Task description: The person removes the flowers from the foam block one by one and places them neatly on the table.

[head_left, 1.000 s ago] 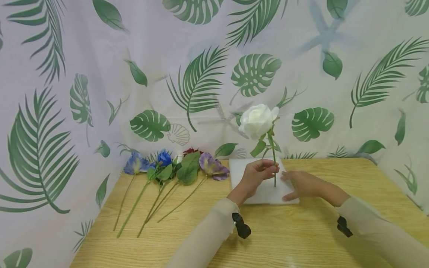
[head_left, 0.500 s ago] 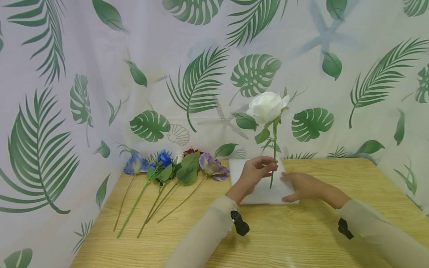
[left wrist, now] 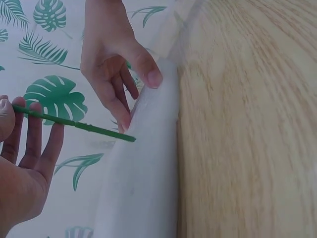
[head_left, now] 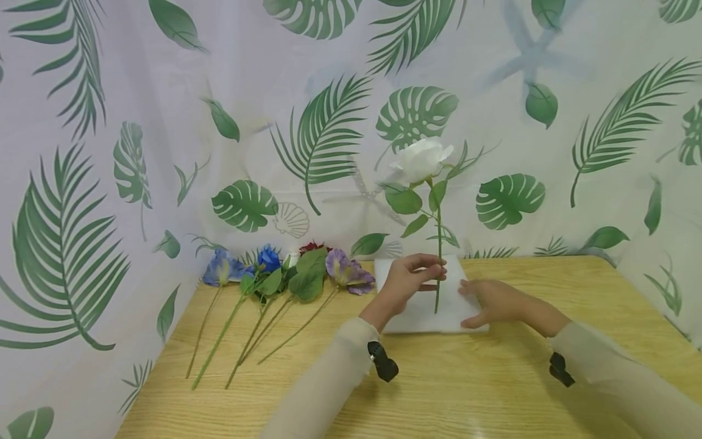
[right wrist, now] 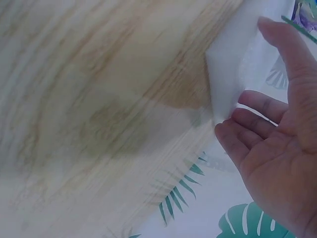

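My left hand (head_left: pixel 408 281) pinches the green stem (left wrist: pixel 74 123) of a white rose (head_left: pixel 422 160) between thumb and fingertips. The rose stands nearly upright, bloom at the top, its leaves hanging against the patterned cloth. Below the fingers the bare stem end overlaps a white foam block (head_left: pixel 408 320) in the head view. At the block's right side is my right hand (head_left: pixel 496 302), thumb and fingers spread and touching its edge. In the right wrist view those extended fingers (right wrist: pixel 255 121) lie along the side of the foam (right wrist: pixel 229 74), with the thumb apart on it.
Several artificial flowers lie on the wooden table (head_left: pixel 466 390) at the left: a pale blue one (head_left: pixel 222 267), a blue rose (head_left: pixel 269 259), a dark red one (head_left: pixel 315 247) and a purple one (head_left: pixel 348 271). A leaf-patterned cloth (head_left: pixel 340 61) hangs behind the table.
The rose rises, then shifts left with my left hand, and its stem turns so the leaves show more. The right hand and the foam block stay almost where they were.
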The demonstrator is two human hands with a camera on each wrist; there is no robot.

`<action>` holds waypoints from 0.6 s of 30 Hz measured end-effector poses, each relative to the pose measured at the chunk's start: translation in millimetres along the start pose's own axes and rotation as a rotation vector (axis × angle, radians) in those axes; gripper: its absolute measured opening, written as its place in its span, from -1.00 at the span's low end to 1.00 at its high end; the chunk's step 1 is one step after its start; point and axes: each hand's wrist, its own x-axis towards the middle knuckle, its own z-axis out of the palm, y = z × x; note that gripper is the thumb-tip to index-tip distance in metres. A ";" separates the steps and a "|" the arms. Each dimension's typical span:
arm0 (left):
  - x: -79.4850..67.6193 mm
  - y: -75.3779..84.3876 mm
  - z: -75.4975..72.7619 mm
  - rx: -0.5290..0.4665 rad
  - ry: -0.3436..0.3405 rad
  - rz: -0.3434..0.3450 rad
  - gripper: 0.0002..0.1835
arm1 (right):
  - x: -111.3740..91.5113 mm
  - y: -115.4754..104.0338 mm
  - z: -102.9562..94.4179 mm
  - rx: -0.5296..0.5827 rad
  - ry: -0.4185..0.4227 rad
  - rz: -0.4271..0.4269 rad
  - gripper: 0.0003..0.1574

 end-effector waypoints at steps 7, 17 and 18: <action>-3.6 3.6 -13.0 0.035 -0.028 0.000 -0.72 | 2.8 3.1 0.0 -0.020 -0.028 0.015 0.04; -13.4 10.7 -32.2 0.049 -0.067 -0.044 -0.71 | 2.5 3.8 3.1 -0.042 -0.012 0.004 0.08; -14.3 11.3 -34.1 0.057 -0.071 -0.044 -0.71 | 2.2 2.9 2.5 -0.039 -0.015 0.008 0.07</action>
